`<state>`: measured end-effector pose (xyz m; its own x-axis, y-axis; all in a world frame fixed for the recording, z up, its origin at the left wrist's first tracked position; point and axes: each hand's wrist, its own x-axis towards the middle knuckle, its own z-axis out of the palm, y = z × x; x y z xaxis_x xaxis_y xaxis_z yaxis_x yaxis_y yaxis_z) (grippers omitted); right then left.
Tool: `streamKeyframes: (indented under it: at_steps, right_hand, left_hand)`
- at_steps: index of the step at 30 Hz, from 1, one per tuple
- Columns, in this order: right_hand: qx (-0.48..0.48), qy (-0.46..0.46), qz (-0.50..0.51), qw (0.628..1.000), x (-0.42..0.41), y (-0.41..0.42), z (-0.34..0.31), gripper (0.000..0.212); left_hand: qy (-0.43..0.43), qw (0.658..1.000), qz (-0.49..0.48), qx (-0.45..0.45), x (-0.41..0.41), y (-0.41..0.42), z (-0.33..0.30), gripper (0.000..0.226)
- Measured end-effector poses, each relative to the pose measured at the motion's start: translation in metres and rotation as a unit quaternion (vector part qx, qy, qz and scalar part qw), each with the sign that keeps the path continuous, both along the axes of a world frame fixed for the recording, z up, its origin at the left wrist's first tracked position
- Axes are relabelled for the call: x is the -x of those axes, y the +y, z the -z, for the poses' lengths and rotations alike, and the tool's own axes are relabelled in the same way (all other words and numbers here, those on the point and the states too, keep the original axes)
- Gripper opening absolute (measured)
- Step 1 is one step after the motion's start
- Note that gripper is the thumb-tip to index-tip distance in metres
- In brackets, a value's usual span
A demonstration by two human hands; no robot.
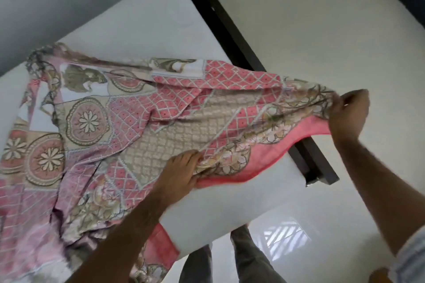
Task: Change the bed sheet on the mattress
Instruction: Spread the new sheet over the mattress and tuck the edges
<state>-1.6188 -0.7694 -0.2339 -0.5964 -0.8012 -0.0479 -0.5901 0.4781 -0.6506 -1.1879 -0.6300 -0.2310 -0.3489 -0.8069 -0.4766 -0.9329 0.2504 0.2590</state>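
Observation:
A pink and beige patterned bed sheet (pixel 128 121) lies crumpled across the bare white mattress (pixel 147 29). My left hand (pixel 181 172) grips a bunched fold of the sheet near the mattress's near edge. My right hand (pixel 347 112) pinches the sheet's corner and holds it stretched out past the mattress's right side, above the dark bed frame (pixel 230 36). The sheet's plain pink underside shows between my hands. The far part of the mattress is uncovered.
A grey padded headboard (pixel 46 2) runs along the far left. A glossy white tiled floor (pixel 322 29) lies to the right and in front. My legs (pixel 243 257) stand at the mattress's near corner.

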Motion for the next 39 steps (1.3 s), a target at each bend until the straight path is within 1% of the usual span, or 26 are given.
streamKeyframes:
  at_steps: [2,4,5,8,11,12,14,16,18,20,21,22,23,24,25,26,27,28,29,30,31,32,34,36,38,39]
  right_hand:
    - [-0.048,0.082,-0.063,0.993,-0.032,0.003,-0.005,0.033]
    - [-0.084,0.157,-0.221,0.959,-0.081,0.025,-0.001,0.041]
    - [-0.075,0.148,-0.318,0.933,-0.106,0.041,0.002,0.041]
    - [-0.047,0.067,-0.58,0.811,-0.198,0.096,0.01,0.036]
    - [-0.038,0.084,-0.698,0.71,-0.287,0.147,0.007,0.043]
    - [-0.039,0.092,-0.718,0.689,-0.313,0.16,0.004,0.048]
    - [-0.031,0.106,-0.733,0.672,-0.36,0.181,0.004,0.054]
    - [-0.017,0.117,-0.742,0.66,-0.396,0.194,0.004,0.057]
    - [0.006,0.133,-0.755,0.642,-0.428,0.208,0.005,0.05]
    - [0.001,0.158,-0.767,0.622,-0.452,0.216,0.002,0.046]
    - [0.004,0.167,-0.774,0.61,-0.464,0.222,0.008,0.044]
    - [-0.017,0.153,-0.789,0.595,-0.473,0.224,0.007,0.04]
    - [-0.001,0.131,-0.799,0.587,-0.48,0.223,0.006,0.033]
    - [-0.023,0.106,-0.806,0.582,-0.483,0.219,-0.003,0.027]
    - [-0.051,0.091,-0.821,0.561,-0.482,0.214,-0.003,0.026]
    - [-0.092,0.094,-0.831,0.54,-0.487,0.212,-0.023,0.024]
    - [-0.129,0.105,-0.831,0.53,-0.475,0.205,-0.008,0.016]
    - [-0.162,0.184,-0.83,0.502,-0.47,0.194,-0.013,0.01]
    - [-0.22,0.205,-0.819,0.488,-0.464,0.183,-0.007,0.013]
    - [-0.251,0.242,-0.819,0.456,-0.462,0.175,-0.002,0.016]
    - [-0.302,0.248,-0.802,0.452,-0.477,0.173,-0.011,0.018]
    - [-0.347,0.253,-0.801,0.417,-0.49,0.173,-0.012,0.025]
    - [-0.39,0.254,-0.785,0.409,-0.535,0.176,-0.024,0.045]
    - [-0.431,0.25,-0.763,0.412,-0.584,0.186,-0.054,0.057]
    - [-0.403,0.199,-0.779,0.437,-0.639,0.199,-0.072,0.034]
    - [-0.354,0.161,-0.793,0.469,-0.671,0.208,-0.074,0.024]
  left_hand:
    - [-0.022,0.999,-0.018,0.028,-0.008,0.013,-0.006,0.06]
    - [-0.05,0.997,-0.047,0.032,-0.018,0.029,-0.012,0.058]
    - [-0.062,0.996,-0.058,0.022,-0.023,0.037,-0.014,0.058]
    - [-0.074,0.988,-0.131,0.034,-0.058,0.062,-0.021,0.049]
    - [-0.103,0.962,-0.242,0.079,-0.102,0.09,-0.027,0.036]
    - [-0.119,0.947,-0.283,0.093,-0.118,0.101,-0.028,0.039]
    - [-0.152,0.906,-0.375,0.123,-0.153,0.127,-0.029,0.05]
    - [-0.163,0.845,-0.487,0.147,-0.183,0.151,-0.029,0.059]
    - [-0.148,0.773,-0.598,0.152,-0.217,0.176,-0.027,0.066]
    - [-0.09,0.725,-0.665,0.154,-0.254,0.199,-0.019,0.066]
    - [-0.053,0.717,-0.678,0.155,-0.272,0.215,-0.014,0.065]
    - [-0.029,0.725,-0.671,0.153,-0.288,0.229,-0.007,0.065]
    - [-0.027,0.742,-0.655,0.142,-0.302,0.242,-0.002,0.066]
    - [-0.034,0.761,-0.636,0.124,-0.313,0.252,0.002,0.065]
    - [-0.047,0.776,-0.62,0.104,-0.32,0.258,0.004,0.063]
    - [-0.057,0.789,-0.604,0.094,-0.33,0.263,0.002,0.059]
    - [-0.055,0.805,-0.583,0.098,-0.339,0.266,-0.001,0.053]
    - [-0.038,0.818,-0.563,0.108,-0.35,0.268,-0.005,0.048]
    - [-0.001,0.824,-0.556,0.114,-0.361,0.27,-0.011,0.043]
    - [0.041,0.827,-0.549,0.118,-0.37,0.273,-0.016,0.038]
    - [0.072,0.833,-0.533,0.126,-0.381,0.279,-0.024,0.033]
    - [0.09,0.843,-0.514,0.132,-0.392,0.287,-0.03,0.031]
    - [0.083,0.851,-0.482,0.191,-0.416,0.301,-0.037,0.034]
    - [-0.012,0.824,-0.509,0.25,-0.443,0.312,-0.031,0.033]
    - [-0.097,0.738,-0.624,0.237,-0.469,0.324,-0.022,0.048]
    - [-0.11,0.692,-0.682,0.21,-0.484,0.331,-0.019,0.063]
